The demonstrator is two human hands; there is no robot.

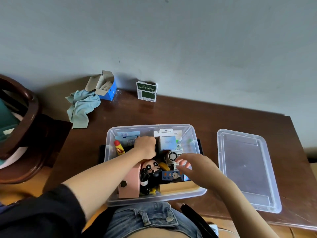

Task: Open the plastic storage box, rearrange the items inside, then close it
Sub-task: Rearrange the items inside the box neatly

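Observation:
The clear plastic storage box (192,133) stands open on the brown table, packed with small items. Its lid (247,169) lies flat to the right. My left hand (145,146) reaches deep into the box's middle, fingers curled down among the items; what it grips is hidden. My right hand (193,166) hovers over the box's right side with fingers spread, above a small round fan (171,156) and a blue panda box (171,176). A pink box (130,182), a panda-faced toy (151,166) and a red-capped yellow tube (119,148) lie inside.
At the back of the table lie a pale blue cloth (80,107), an open blue carton (106,88) and a green and white box (147,91). A dark wooden chair (25,134) stands to the left. The wall runs behind the table.

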